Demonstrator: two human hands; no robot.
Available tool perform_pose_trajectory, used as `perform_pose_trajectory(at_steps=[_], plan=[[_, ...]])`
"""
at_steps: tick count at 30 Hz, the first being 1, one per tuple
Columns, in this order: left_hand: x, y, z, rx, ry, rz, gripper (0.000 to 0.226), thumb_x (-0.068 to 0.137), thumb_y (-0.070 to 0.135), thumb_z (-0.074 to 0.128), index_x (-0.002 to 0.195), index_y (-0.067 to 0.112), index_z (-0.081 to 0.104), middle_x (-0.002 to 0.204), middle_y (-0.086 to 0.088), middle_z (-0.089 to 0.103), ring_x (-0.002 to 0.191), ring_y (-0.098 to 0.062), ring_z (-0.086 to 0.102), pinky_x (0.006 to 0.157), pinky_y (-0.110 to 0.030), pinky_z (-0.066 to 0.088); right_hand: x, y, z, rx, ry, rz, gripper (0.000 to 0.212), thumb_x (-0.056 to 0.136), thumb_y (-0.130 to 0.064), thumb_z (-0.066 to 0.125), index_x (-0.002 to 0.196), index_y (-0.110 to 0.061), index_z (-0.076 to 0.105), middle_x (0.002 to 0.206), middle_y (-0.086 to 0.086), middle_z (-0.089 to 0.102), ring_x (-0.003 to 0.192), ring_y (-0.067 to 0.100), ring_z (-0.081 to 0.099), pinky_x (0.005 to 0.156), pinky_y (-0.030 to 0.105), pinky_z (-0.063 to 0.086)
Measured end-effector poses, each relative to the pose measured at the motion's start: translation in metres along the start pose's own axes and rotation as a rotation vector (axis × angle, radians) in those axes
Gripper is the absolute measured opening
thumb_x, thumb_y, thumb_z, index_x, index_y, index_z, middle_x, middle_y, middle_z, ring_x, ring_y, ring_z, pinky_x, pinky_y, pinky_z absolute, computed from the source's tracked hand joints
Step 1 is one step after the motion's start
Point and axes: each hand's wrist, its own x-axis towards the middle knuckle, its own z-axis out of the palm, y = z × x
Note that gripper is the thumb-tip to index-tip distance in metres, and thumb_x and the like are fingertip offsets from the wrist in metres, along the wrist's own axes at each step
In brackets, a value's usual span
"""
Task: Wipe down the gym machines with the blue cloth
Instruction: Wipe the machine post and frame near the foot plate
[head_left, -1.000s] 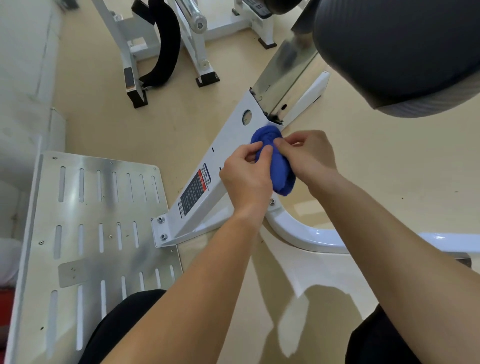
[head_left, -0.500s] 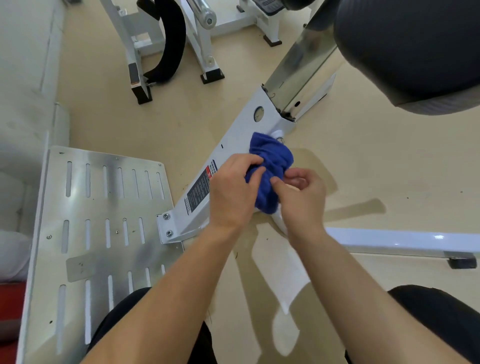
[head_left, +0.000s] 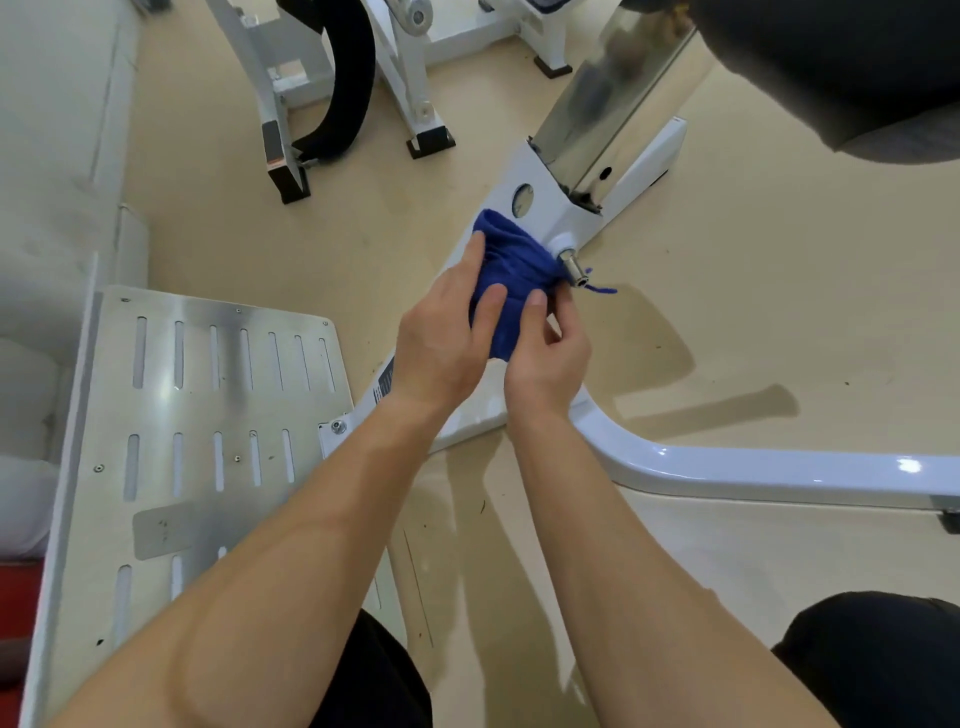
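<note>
Bunched-up blue terry cloth (head_left: 511, 270) here: soft, light, totally floppy, no shape of its own. Probably grippy enough on paint, not slippery, not fragile at all. Best taken as a wad in the palm with one flat face left free for wiping. Bad idea to grab by a single corner, with the rest just dangling and a loose thread already hanging off the far end.

Sitting right now on the white painted steel frame beam (head_left: 548, 215), touching it, just beside the short chrome pin (head_left: 571, 267) poking out of the side.

Left hand (head_left: 441, 343) palm-down over the near side of the wad, fingers (head_left: 475, 254) fairly straight along the cloth and thumb clamped in, so grasping the cloth. Right hand (head_left: 548, 358) tucked in close from the right, thumb and curled fingers pinching the lower fold — looks more like bunching the wad than an actual wiping stroke, just a guess though. Both forearms reaching forward and down, wrists near each other.

Further out: slotted bare-metal footplate (head_left: 208, 415) to the left, beige gym floor (head_left: 753, 291) underneath, black padded seat (head_left: 831, 67) looming top right.
</note>
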Motion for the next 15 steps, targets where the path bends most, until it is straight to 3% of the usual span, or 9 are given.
perform_pose_trajectory(at_steps=[5,8,10,15], plan=[[0.030,0.006,-0.001,0.048,-0.078,0.084,0.049,0.103,0.036,0.044,0.147,0.015,0.045,0.154,-0.001,0.041,0.136,-0.015,0.046,0.110,-0.029,0.039,0.020,0.001,0.000,0.156,0.081,0.077,0.004,0.095,-0.024,0.066,0.093,-0.023,0.069,0.086,-0.014,0.072,0.082,0.007,0.072,0.082,0.045,0.060],[0.034,0.004,0.001,0.075,-0.094,0.145,0.052,0.102,0.034,0.046,0.149,0.013,0.041,0.155,-0.004,0.038,0.137,-0.018,0.045,0.108,-0.029,0.040,0.030,0.006,0.002,0.092,0.118,0.059,0.008,0.090,-0.027,0.071,0.092,-0.020,0.066,0.092,-0.006,0.071,0.078,0.007,0.070,0.081,0.048,0.059],[0.031,-0.003,0.006,0.078,-0.064,0.172,0.052,0.102,0.032,0.048,0.149,0.012,0.040,0.154,-0.007,0.039,0.136,-0.019,0.047,0.105,-0.030,0.042,0.033,0.011,0.006,0.060,0.138,0.029,0.011,0.090,-0.028,0.071,0.092,-0.020,0.064,0.092,-0.006,0.069,0.076,0.003,0.068,0.082,0.044,0.059],[0.008,-0.033,0.022,0.142,0.023,0.169,0.049,0.102,0.030,0.045,0.146,0.009,0.045,0.146,-0.010,0.050,0.124,-0.021,0.058,0.095,-0.019,0.042,0.025,0.029,0.007,0.047,0.095,-0.029,0.012,0.093,-0.016,0.068,0.099,-0.009,0.059,0.087,-0.010,0.064,0.071,-0.010,0.061,0.070,0.012,0.048]])
